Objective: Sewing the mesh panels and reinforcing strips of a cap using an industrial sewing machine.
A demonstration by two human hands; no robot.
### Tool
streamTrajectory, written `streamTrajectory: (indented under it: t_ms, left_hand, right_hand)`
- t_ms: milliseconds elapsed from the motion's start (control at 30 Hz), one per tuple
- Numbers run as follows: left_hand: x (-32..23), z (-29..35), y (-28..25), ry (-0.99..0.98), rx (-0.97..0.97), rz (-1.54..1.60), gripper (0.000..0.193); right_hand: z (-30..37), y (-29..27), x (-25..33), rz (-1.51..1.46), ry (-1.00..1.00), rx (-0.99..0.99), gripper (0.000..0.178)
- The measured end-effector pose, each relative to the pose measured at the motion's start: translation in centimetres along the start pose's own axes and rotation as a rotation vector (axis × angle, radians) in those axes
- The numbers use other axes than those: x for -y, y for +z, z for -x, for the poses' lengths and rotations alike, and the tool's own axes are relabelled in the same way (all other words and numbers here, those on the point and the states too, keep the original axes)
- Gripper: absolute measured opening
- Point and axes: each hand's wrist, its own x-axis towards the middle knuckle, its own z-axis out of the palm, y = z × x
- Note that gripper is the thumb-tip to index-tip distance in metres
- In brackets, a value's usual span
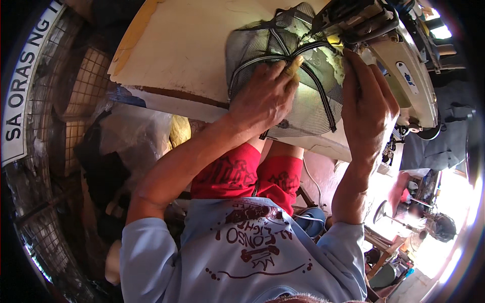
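Note:
A piece of black mesh fabric (305,116) with striped black-and-white binding tape (319,87) lies on the sewing table (187,45), partly over its front edge. The bands cross near the middle of the mesh. My left hand (265,96) is closed on the mesh where the bands meet, a yellowish covering on one fingertip. At the right edge of the mesh, close beside the needle area, my right hand (371,101) has its fingers pressed together on the fabric; the fingertips are partly hidden. The sewing machine (404,63) stands over the far right part of the mesh, lit by a small lamp.
Left of the table are a clear plastic bag (139,129), a yellow bundle (179,130) and wire grating (83,83). Dark cloth (442,139) hangs at the right. A blue slipper (310,222) is below the table, and a fan (386,212) stands at the lower right.

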Motion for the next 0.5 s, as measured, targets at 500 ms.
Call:
streamTrajectory:
  t_ms: [500]
  left_hand:
    - [0.3, 0.1, 0.0, -0.041, -0.051, 0.099, 0.043]
  right_hand:
    - [1.7, -0.3, -0.8, -0.023, 0.165, 0.06, 0.024]
